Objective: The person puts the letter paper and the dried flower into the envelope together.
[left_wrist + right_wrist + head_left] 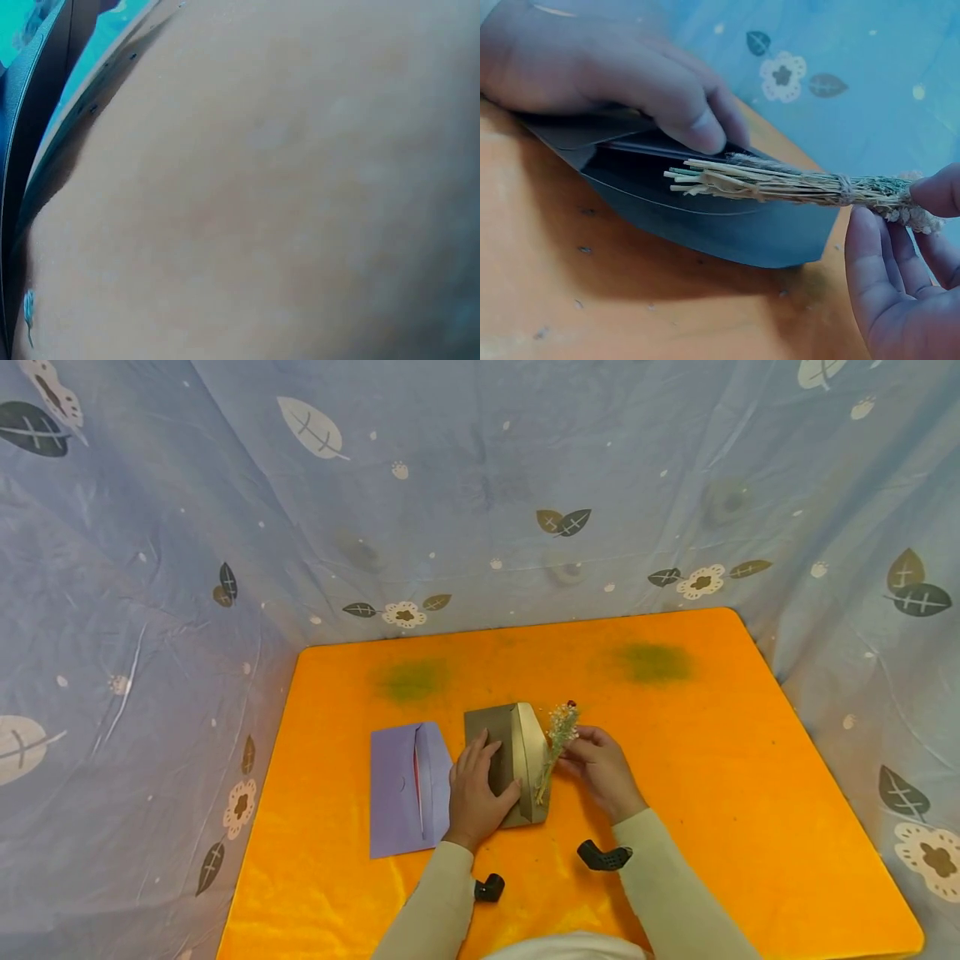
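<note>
My left hand (474, 797) lies on a dark gold envelope (501, 720), fingers spread over its body and thumb near the opening. The envelope's lighter flap (531, 735) is folded out to the right. In my right hand (600, 772) I pinch a small bunch of dried flowers (780, 185) between thumb and fingers. Its cut stem ends point over the open flap, and its pale blossoms sit by the fingertips. In the right wrist view, the envelope's opening gapes beside the left thumb. Skin fills most of the left wrist view.
To the left of the gold envelope lies a purple envelope (392, 802), its flap out and a sliver of red in its slot. An orange cloth covers the table (750, 827). A patterned curtain (480, 468) hangs around the back and sides.
</note>
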The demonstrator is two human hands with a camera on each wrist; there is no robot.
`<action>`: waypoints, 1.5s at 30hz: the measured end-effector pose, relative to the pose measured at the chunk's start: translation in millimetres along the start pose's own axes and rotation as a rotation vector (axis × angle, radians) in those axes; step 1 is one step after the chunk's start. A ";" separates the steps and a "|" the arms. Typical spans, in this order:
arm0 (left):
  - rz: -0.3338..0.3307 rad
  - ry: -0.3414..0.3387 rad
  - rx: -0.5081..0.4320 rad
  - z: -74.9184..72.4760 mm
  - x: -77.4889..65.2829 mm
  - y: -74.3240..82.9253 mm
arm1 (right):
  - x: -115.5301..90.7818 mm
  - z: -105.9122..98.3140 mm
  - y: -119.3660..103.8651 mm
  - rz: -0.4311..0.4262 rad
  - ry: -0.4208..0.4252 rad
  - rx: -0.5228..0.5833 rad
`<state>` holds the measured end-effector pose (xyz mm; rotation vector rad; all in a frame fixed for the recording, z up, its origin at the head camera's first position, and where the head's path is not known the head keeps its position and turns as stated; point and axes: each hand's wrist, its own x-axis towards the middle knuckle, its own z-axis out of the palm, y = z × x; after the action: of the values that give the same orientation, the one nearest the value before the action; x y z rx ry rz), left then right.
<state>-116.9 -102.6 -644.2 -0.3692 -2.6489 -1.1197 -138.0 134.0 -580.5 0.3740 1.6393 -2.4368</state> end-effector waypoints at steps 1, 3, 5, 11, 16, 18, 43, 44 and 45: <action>0.006 0.005 0.002 0.2 0.1 -0.2 | -0.1 1.4 1.0 -0.001 -0.001 0.008; 0.012 0.010 0.004 0.2 0.4 -0.4 | -0.3 4.1 3.6 -0.004 0.000 0.033; 0.016 0.014 0.003 -0.3 0.4 -0.3 | -0.6 7.0 6.3 -0.004 -0.003 0.052; 0.013 0.007 0.007 -0.2 0.3 -0.8 | -0.7 14.4 13.0 -0.002 0.023 0.087; -0.003 -0.003 0.002 -0.2 -0.3 -1.5 | -0.2 19.9 14.7 0.004 0.019 0.085; -0.010 -0.006 -0.005 -1.1 -0.3 -1.0 | -0.3 22.2 14.8 0.005 0.011 0.088; 0.007 0.042 -0.043 -1.1 -1.0 -0.1 | -0.2 41.0 29.5 0.039 0.040 -0.082; 0.009 0.045 -0.047 -1.0 -1.1 0.1 | 0.2 41.1 30.0 0.045 0.042 -0.070; 0.011 0.048 -0.048 -1.0 -1.2 0.3 | 0.6 40.8 30.7 0.052 0.044 -0.058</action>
<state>-115.6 -103.3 -643.7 -0.3609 -2.5788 -1.1761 -134.1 84.7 -593.1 0.4579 1.6918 -2.3543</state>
